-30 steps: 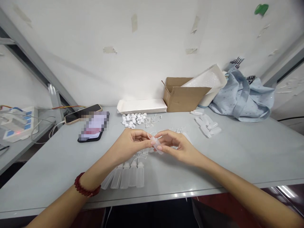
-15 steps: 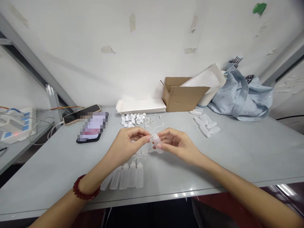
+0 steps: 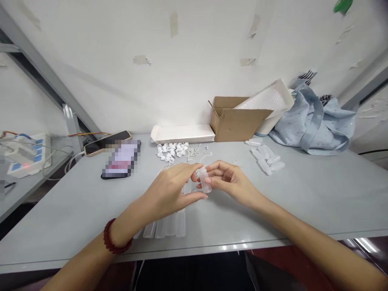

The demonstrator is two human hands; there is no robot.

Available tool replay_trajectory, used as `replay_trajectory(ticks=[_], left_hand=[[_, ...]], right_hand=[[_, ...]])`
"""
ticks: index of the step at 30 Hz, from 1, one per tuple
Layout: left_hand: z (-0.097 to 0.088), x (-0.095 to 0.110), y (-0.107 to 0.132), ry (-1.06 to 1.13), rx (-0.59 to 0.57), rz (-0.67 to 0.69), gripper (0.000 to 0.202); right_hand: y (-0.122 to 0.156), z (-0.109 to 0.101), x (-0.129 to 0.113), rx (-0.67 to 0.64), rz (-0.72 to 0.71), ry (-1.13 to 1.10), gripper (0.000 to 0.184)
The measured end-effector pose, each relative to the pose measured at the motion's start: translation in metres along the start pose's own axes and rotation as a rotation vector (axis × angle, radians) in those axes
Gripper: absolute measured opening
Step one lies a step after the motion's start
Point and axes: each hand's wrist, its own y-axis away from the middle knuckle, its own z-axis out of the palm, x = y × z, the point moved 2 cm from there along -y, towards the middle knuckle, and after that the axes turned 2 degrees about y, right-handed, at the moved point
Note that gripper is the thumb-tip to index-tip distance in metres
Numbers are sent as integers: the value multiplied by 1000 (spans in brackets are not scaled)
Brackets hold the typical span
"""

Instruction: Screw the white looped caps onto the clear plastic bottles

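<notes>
A cardboard box (image 3: pixel 233 123) stands at the back of the table (image 3: pixel 303 202), blue cloth (image 3: pixel 318 125) beside it, a phone (image 3: pixel 121 159) far left.

We find wide bare room on the grey desk (image 3: pixel 318 202) over its right half, down to the near right corner, and along the near left edge. Our left hand (image 3: pixel 172 190) and right hand (image 3: pixel 232 182), its grip closed on a small translucent plastic bottle (image 3: pixel 206 184), fill the middle. A row of translucent plastic bottles (image 3: pixel 169 227) lies by the near edge. A heap of small white plastic caps (image 3: pixel 171 150), a flat white paper tray (image 3: pixel 182 132) and a brown cardboard box (image 3: pixel 235 121) line the far edge. A pale blue cloth bag (image 3: pixel 315 125) blocks the far right corner, with loose clear plastic vials (image 3: pixel 266 159) near it. A flat black phone (image 3: pixel 121 159) lies far left.
</notes>
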Motion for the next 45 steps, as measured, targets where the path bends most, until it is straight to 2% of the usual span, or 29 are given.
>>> replay_trajectory(ticks=[5,9,15,17,19,23,26,34,45], left_hand=[[0,0,-1,-27,-56,-63,47],[-1,3,-3,34,-90,-138,42],[-9,9,-6,83,-101,-201,44],[-15,10,-5,95,-175,-200,46],[-21,12,-2,101,-302,-203,45],[-31,18,4,105,-545,-234,42],[-31,22,8,134,-639,-251,42],[-19,18,12,26,-664,-289,33],[-16,23,17,-15,-700,-273,36]], right_hand=[[-3,-1,3,0,34,9,31],[-4,-3,5,-25,29,-9,35],[-5,-9,1,-116,-8,-19,28],[-7,-14,0,-127,-31,15,22],[-10,-21,-2,-92,-71,60,21],[-15,-37,-7,85,-147,112,21],[-16,-44,-9,176,-161,107,20],[-15,-43,-9,182,-148,114,18],[-15,-41,-10,179,-144,123,17]])
